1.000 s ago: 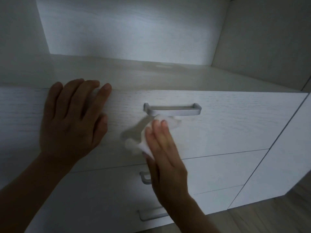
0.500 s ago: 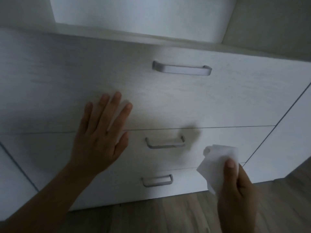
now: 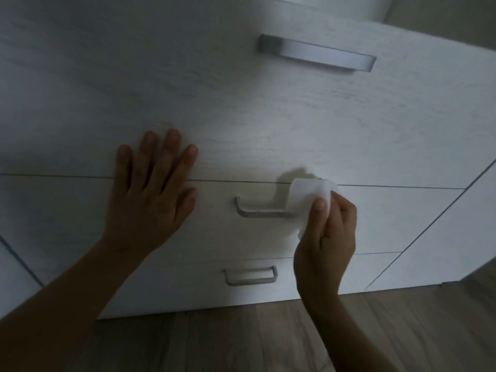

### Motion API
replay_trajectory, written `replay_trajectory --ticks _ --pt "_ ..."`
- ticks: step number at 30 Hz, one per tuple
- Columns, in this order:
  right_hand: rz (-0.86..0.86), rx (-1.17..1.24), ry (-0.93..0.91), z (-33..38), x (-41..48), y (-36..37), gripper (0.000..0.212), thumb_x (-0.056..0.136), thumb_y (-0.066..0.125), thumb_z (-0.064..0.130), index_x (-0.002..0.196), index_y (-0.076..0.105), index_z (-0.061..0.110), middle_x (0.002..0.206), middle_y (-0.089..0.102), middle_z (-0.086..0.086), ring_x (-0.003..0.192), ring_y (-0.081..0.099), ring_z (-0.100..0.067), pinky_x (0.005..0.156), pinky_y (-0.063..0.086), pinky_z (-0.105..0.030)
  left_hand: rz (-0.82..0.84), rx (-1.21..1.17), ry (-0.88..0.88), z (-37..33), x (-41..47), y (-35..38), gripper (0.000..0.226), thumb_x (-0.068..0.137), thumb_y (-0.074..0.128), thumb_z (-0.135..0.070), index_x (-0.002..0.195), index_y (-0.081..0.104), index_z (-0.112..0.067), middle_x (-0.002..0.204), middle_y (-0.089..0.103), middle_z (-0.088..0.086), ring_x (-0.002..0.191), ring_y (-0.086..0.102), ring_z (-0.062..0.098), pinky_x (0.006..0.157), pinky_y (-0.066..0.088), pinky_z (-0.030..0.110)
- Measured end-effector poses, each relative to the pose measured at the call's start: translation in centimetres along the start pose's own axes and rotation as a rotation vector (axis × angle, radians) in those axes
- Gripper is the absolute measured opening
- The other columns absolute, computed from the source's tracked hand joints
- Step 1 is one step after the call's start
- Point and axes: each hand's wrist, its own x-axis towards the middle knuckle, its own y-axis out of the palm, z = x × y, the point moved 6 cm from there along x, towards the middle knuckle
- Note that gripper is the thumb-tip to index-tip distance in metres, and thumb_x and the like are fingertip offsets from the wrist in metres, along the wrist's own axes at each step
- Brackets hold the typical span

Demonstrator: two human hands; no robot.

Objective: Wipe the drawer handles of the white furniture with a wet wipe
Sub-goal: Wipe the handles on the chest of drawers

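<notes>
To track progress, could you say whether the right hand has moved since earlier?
Yes: the right hand brought the wet wipe left onto the right end of the middle drawer handle.

White wipe [image 3: 308,200]; pale woodgrain drawers [image 3: 268,116]; handles [image 3: 316,53] seemingly grey.

The white furniture [image 3: 295,116] fills most of the view. Its fronts are pale with a faint wood grain and stack in 3 tiers split by thin dark seams. A plain white panel [image 3: 461,237] adjoins it on the right, and a second white panel [image 3: 10,277] shows at the lower left edge. Below runs a grey-brown wooden plank floor [image 3: 268,342]. A beige surface [image 3: 442,17] fills the top right corner. The light is dim and cool.
</notes>
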Motion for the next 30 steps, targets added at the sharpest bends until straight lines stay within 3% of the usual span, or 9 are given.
replay_trajectory --ticks 4,7,11,14,16,17,19,24,30 --pt "0.144 -0.005 -0.225 0.7 -1.6 2.1 0.053 0.104 0.025 0.041 0.118 0.061 0.004 0.113 0.06 0.001 0.107 0.056 -0.01 0.093 0.04 -0.008 -0.047 0.012 0.008 -0.1 -0.1 0.4 0.063 0.105 0.035 -0.035 0.158 0.013 -0.01 0.166 -0.005 0.008 0.153 -0.006 0.029 0.123 -0.003 0.048" --pt "0.051 0.014 -0.086 -1.0 -1.5 0.9 0.07 0.101 0.02 0.052 0.102 0.064 -0.003 0.083 0.064 -0.01 0.072 0.063 -0.021 0.063 0.044 -0.005 -0.078 0.026 0.016 -0.1 -0.4 0.6 0.063 0.105 0.035 -0.036 0.158 0.016 -0.008 0.166 -0.003 0.009 0.153 -0.003 0.03 0.123 -0.001 0.048" --pt "0.052 0.065 -0.039 -2.4 -1.7 0.1 0.083 0.098 0.019 0.06 0.073 0.057 -0.009 0.057 0.051 -0.008 0.052 0.046 0.008 0.048 0.031 -0.002 -0.113 0.05 0.016 -0.1 -0.5 0.8 0.062 0.105 0.031 -0.037 0.157 0.019 -0.007 0.166 -0.001 0.01 0.153 -0.002 0.03 0.123 0.0 0.048" --pt "0.005 0.116 -0.031 -2.2 -2.0 -0.1 0.066 0.097 0.021 0.063 0.081 0.051 0.006 0.069 0.056 -0.016 0.06 0.049 0.0 0.056 0.035 -0.006 -0.132 0.063 0.015 -0.1 -0.5 0.8 0.061 0.105 0.029 -0.038 0.157 0.019 -0.007 0.166 -0.001 0.009 0.153 -0.002 0.028 0.124 0.0 0.047" --pt "0.095 0.066 -0.101 -1.2 -2.2 0.8 0.056 0.101 0.017 0.055 0.114 0.059 0.02 0.102 0.07 0.002 0.095 0.061 -0.016 0.077 0.05 -0.024 -0.131 0.055 0.006 -0.1 -0.5 0.7 0.062 0.105 0.029 -0.038 0.158 0.018 -0.008 0.166 -0.003 0.008 0.153 -0.004 0.027 0.123 0.0 0.046" --pt "0.156 0.031 -0.172 -0.6 -2.4 1.3 0.056 0.103 0.015 0.047 0.126 0.058 0.019 0.127 0.062 0.001 0.119 0.055 -0.016 0.096 0.047 -0.032 -0.131 0.049 0.005 -0.1 -0.5 0.7 0.062 0.105 0.029 -0.038 0.158 0.017 -0.008 0.166 -0.004 0.008 0.153 -0.004 0.027 0.123 -0.001 0.046" --pt "0.206 -0.021 -0.27 -0.3 -2.4 2.0 0.057 0.106 0.014 0.038 0.131 0.054 0.007 0.14 0.049 -0.002 0.139 0.035 -0.01 0.116 0.028 -0.034 -0.136 0.057 0.005 -0.1 -0.5 0.7 0.062 0.104 0.03 -0.038 0.158 0.017 -0.008 0.166 -0.004 0.008 0.153 -0.004 0.027 0.123 -0.001 0.046" --pt "0.105 -0.091 -0.501 -0.8 -2.4 2.4 0.033 0.1 0.048 0.027 0.121 0.057 0.002 0.127 0.056 -0.006 0.129 0.047 -0.018 0.113 0.034 -0.041 -0.14 0.067 0.004 -0.2 -0.6 0.9 0.062 0.103 0.032 -0.037 0.157 0.018 -0.008 0.166 -0.002 0.008 0.153 -0.003 0.027 0.123 0.001 0.047" --pt "0.074 -0.078 -0.827 1.8 -2.6 5.2 0.019 0.093 0.065 0.021 0.107 0.067 0.008 0.11 0.069 -0.006 0.11 0.063 -0.017 0.102 0.045 -0.034 -0.137 0.039 0.003 -0.2 -0.4 0.6 0.062 0.104 0.033 -0.036 0.157 0.017 -0.009 0.166 -0.003 0.006 0.153 -0.005 0.025 0.124 -0.002 0.045"
